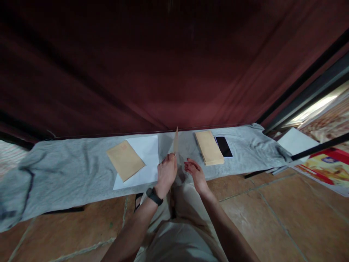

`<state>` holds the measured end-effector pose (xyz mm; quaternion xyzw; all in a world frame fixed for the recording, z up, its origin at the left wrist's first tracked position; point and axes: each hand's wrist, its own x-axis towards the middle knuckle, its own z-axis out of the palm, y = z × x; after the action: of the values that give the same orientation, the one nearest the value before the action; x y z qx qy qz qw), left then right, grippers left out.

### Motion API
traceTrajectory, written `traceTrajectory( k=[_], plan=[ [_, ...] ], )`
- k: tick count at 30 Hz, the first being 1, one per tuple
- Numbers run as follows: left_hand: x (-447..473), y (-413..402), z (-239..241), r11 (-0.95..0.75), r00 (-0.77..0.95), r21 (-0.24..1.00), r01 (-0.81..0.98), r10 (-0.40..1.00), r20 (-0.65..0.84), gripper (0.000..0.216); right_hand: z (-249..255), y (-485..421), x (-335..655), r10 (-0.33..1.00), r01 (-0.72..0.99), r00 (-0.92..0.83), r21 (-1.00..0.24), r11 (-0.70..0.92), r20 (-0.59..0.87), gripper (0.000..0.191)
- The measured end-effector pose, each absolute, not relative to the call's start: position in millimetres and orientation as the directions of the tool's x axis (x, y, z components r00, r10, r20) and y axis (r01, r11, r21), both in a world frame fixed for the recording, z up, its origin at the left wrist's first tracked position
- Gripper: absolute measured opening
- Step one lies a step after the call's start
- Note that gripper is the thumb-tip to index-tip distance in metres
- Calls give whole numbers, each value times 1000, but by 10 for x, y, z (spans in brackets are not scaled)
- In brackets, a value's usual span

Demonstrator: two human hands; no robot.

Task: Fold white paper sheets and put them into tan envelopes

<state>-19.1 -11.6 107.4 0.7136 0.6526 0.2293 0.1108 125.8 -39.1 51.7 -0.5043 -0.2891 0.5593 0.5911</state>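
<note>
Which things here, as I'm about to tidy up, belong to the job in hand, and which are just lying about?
Likely in the job:
held envelope, in the left hand
envelope stack
single envelope
white paper beneath it

Likely just lying about:
phone
printed packaging

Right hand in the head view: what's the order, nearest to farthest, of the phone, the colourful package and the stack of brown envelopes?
Nearest the right hand first:
1. Stack of brown envelopes: ahead and to its right.
2. Phone: just right of the stack.
3. Colourful package: far right of the view.
</note>
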Motion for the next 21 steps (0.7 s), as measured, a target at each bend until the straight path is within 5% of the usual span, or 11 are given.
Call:
traceTrajectory(
  k=[4, 8, 14, 21],
  plan=[
    [-278, -93, 992, -69, -299, 972, 224, 944, 136, 28, 519, -447, 1193, 954, -386, 79, -891, -239, -290, 50],
    [-115, -224, 666, 79, -364, 919, -386, 902, -230, 43, 508, -484, 1042, 951, -443, 38, -858, -259, -307, 48],
    [41, -359, 367, 172, -349, 844, -507, 855, -384, 42, 385, -421, 998, 954, -287, 141, -933, -217, -266, 42],
    [-198, -330, 285, 199, -368, 933, -301, 878, -306, 40, 191, -291, 1165, 956, -106, 157, -967, -232, -247, 34]
  ],
)
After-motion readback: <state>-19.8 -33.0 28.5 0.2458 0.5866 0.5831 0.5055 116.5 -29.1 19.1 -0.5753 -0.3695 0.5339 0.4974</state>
